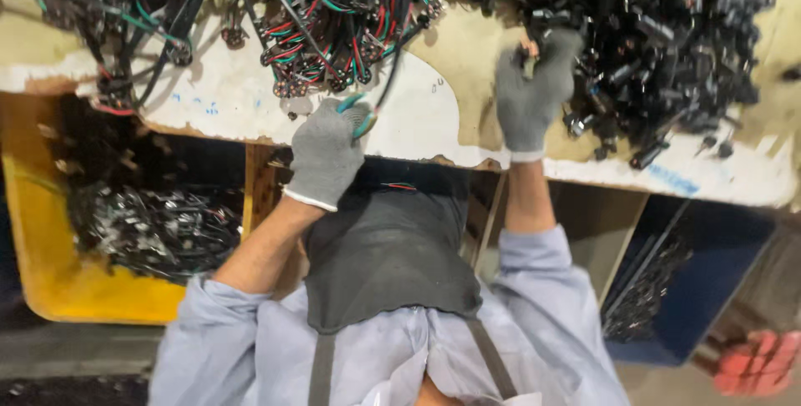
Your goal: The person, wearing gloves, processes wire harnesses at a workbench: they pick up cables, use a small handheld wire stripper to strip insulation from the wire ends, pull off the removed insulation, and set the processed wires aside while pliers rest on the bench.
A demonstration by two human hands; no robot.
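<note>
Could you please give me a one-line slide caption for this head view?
Gloved left hand grips a wire; right hand holds a small connector beside black parts.

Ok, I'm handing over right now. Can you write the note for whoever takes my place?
Left hand: grey glove, closed on teal wires at the near table edge.
Right hand: grey glove, raised, pinching a small connector beside the pile of black connectors.
The wire tangle lies at the far left of the table.
Below the table are a yellow bin with dark parts on the left and a blue bin on the right.
Done and left: one piece is in hand and both heaps are large; a finished count cannot be read.
</note>
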